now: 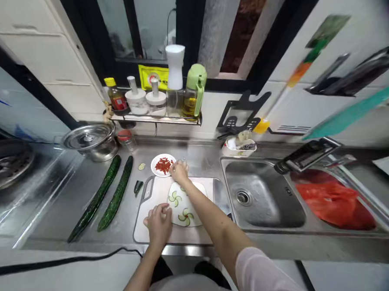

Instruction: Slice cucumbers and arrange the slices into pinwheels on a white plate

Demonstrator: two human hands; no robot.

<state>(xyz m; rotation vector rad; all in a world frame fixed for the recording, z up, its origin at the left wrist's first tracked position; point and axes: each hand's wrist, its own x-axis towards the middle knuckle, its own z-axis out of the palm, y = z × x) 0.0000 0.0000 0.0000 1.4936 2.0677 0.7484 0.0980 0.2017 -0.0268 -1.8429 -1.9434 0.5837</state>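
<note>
My right hand (179, 171) reaches to the right rim of a small white dish (154, 169), its fingers drawn together. That dish holds red pieces (164, 165) that look like goji berries. Whether one is between my fingertips is too small to make out. My left hand (159, 222) is curled beside the left edge of a white plate (177, 218); what its fingers pinch, if anything, does not show. On the plate, cucumber slices (186, 216) form pinwheel flowers, the lower one with a red centre. My right forearm hides part of the plate, which rests on a cutting board (144, 224).
Two long cucumbers (117, 197) lie left of the board, near a cucumber end piece (138, 187) and a slice (141, 166). A lidded steel pot (101, 148) stands behind. The sink (262, 198) is at right, with a red plastic bag (331, 199) beyond. A condiment shelf (160, 118) overhangs the counter.
</note>
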